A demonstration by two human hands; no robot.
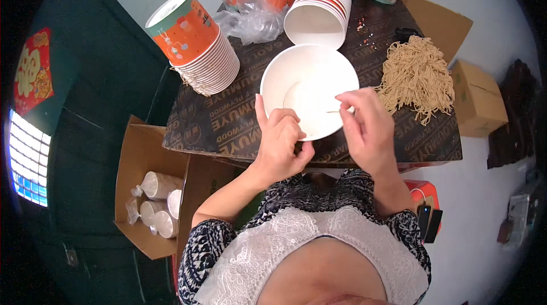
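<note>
Upper left of frame: leaning stack of nested orange-and-green paper tubs (196, 43) on dark, letter-printed plywood tabletop (228, 100). Centre: left hand (279, 139), grip closed on near-left rim of a round white paper tub (316, 71), mouth facing camera. Right of centre: right hand (369, 125), grip nearly closed, thumb and forefinger pinching a thin tan strand (332, 112) at the tub's right side. Upper right: tangled heap of tan cords (419, 74).
</note>
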